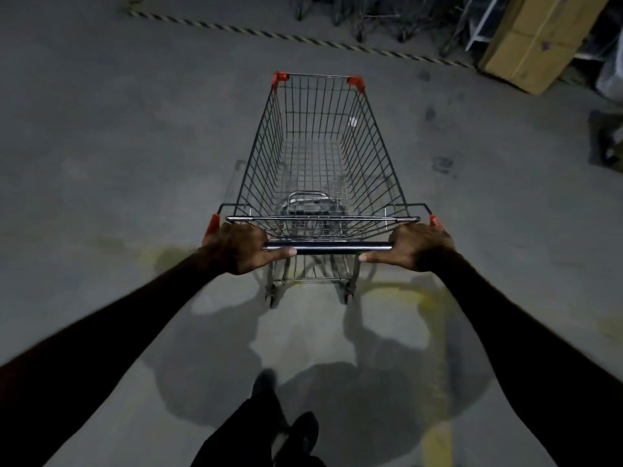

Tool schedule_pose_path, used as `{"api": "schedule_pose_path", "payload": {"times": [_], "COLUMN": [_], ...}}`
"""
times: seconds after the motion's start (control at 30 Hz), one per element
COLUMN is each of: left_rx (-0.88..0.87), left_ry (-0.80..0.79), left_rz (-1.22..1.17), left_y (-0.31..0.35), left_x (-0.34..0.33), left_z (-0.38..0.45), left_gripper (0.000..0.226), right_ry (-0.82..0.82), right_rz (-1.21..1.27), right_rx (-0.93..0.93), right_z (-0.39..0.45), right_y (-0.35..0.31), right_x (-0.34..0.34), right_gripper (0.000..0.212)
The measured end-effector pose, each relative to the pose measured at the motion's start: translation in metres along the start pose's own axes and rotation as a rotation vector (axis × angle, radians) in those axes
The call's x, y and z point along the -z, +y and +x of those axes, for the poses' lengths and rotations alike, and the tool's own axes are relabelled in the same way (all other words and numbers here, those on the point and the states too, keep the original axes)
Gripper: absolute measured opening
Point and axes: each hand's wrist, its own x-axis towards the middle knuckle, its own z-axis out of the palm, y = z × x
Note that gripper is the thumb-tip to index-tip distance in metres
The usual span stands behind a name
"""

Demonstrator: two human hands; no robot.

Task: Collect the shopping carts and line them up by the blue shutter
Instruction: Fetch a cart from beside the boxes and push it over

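One wire shopping cart point(320, 156) stands on the concrete floor point(118, 146). Two hands grip its black handle bar point(327, 247): left hand point(236, 247) and right hand point(418, 246) at opposite ends. Beyond the cart, more parked carts point(371, 11) and one cardboard box point(539, 38).

Wire shopping cart point(322, 156) — red corners, upright on grey concrete floor point(135, 129)

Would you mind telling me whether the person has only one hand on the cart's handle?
No, the left hand and the right hand each grip an end of the cart's handle.
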Motion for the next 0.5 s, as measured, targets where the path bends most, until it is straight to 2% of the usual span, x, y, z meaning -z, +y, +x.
{"api": "schedule_pose_path", "payload": {"times": [0.07, 0.2, 0.37, 0.5], "left_rx": [0.031, 0.003, -0.028, 0.042], "left_ry": [-0.003, -0.005, -0.104, -0.133], "left_rz": [-0.026, -0.065, -0.216, -0.197], "left_y": [0.0, -0.003, -0.018, -0.031], "left_x": [0.005, 0.02, 0.049, 0.08], "left_z": [0.023, 0.078, 0.164, 0.228], "left_gripper": [0.091, 0.097, 0.104, 0.103], "right_ry": [-0.004, -0.003, 0.021, -0.004], "right_rz": [-0.012, -0.064, -0.093, -0.114], "right_rx": [0.015, 0.027, 0.052, 0.086], "right_z": [0.028, 0.094, 0.188, 0.262], "right_y": [0.011, 0.037, 0.068, 0.082], "right_x": [0.011, 0.03, 0.063, 0.099], "right_gripper": [0.093, 0.101, 0.109, 0.111]}}
